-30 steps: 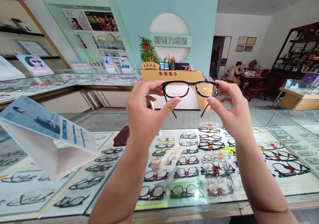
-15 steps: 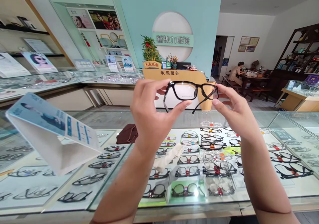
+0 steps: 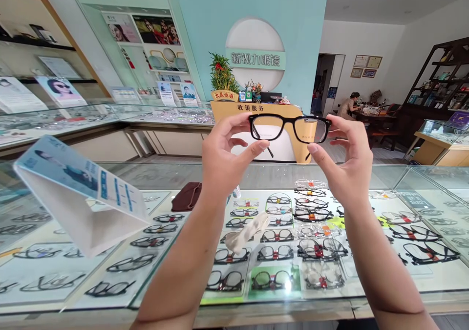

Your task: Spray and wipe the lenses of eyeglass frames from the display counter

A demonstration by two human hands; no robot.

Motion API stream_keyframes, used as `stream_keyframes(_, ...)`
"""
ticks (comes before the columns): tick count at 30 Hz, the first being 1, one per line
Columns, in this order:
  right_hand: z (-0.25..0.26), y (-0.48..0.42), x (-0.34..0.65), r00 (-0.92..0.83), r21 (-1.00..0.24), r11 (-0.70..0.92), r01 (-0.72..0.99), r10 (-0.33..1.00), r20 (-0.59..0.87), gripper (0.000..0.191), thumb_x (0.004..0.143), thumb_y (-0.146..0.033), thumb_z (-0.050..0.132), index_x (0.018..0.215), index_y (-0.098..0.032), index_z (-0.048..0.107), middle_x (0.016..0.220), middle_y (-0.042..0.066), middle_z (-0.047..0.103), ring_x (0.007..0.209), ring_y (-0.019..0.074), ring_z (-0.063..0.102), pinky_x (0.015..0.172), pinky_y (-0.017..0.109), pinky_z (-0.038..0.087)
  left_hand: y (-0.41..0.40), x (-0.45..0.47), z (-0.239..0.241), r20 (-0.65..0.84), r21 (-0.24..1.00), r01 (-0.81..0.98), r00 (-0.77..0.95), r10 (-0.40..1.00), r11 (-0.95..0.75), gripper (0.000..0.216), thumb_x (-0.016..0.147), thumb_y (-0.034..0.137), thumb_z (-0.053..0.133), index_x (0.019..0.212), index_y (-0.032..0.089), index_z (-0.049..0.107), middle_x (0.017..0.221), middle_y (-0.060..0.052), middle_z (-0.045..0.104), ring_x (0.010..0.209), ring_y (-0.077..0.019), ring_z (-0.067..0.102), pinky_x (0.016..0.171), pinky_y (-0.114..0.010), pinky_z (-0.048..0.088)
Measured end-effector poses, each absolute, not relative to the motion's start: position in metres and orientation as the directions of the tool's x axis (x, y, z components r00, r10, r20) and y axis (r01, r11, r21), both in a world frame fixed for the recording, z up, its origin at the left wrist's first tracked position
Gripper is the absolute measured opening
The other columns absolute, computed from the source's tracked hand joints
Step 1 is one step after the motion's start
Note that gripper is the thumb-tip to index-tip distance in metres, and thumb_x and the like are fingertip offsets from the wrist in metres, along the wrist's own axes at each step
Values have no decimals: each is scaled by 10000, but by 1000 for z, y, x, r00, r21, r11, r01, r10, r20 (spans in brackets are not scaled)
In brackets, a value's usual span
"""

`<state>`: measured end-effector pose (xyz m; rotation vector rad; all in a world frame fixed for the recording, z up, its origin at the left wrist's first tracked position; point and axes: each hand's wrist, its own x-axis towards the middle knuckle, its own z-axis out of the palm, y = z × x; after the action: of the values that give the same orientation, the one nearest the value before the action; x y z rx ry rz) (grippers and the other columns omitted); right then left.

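Note:
A pair of black-framed eyeglasses (image 3: 289,120) is held up in front of me, above the glass counter. My left hand (image 3: 232,156) pinches the left end of the frame between thumb and fingers. At the other end, my right hand (image 3: 342,154) grips the frame the same way. The front of the glasses is nearly level, and the temples hang down behind the lenses. Faint lettering shows on the right lens. Below my hands, a crumpled whitish cloth (image 3: 247,233) lies on the counter top, and a dark maroon pouch (image 3: 186,197) lies beside my left forearm.
The glass display counter (image 3: 351,300) holds rows of eyeglasses under its top. A white and blue folded sign (image 3: 78,188) stands on the left. Further back are a wooden cashier desk (image 3: 227,109), side showcases, and a person (image 3: 348,106) seated at a table.
The eyeglasses have turned from an angle to face nearly square on and come up slightly. Both hands have shifted right with them, still gripping the ends.

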<state>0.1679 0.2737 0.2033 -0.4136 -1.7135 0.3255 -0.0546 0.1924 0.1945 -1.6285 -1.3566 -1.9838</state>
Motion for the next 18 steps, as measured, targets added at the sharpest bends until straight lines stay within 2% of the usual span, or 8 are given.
stream_keyframes(4,200,276,165,-113,-344,932,112,356,928,492,925,-514,783,1370,-341,664,1207,73,671,1139,273,652,922,463,608,205,-65,190,835,547,585,-341,431,-599,535,810,491,882,1262,260,713,1137,-82,780,1057,-256,751,709,-322,620)
stream_keyframes(9,199,280,166,-101,-309,946,100,319,942,485,921,-490,799,1363,-336,672,1191,72,670,1124,265,655,907,457,612,212,-68,184,852,521,592,-315,419,-615,525,839,524,861,1272,263,721,1114,-84,782,1010,-244,755,702,-322,617)
stream_keyframes(11,199,281,166,-110,-300,949,101,310,944,494,930,-474,788,1390,-344,665,1241,78,674,1145,269,662,911,460,620,213,-67,181,887,461,644,-306,346,-610,562,843,572,851,1296,269,712,1158,-90,764,1048,-251,747,721,-328,615)
stream_keyframes(15,197,290,164,-150,-279,957,81,289,945,546,971,-432,731,1497,-375,601,1384,83,660,1233,275,665,925,453,645,215,-65,177,964,261,817,-249,94,-514,716,798,663,862,1367,275,668,1275,-96,694,1193,-292,696,826,-377,622)
stream_keyframes(18,194,299,161,-143,-231,971,65,239,961,577,984,-421,709,1540,-393,561,1424,80,655,1285,277,653,953,452,653,214,-64,175,982,172,876,-190,5,-451,770,781,677,868,1412,300,637,1326,-103,657,1266,-327,654,903,-438,623)
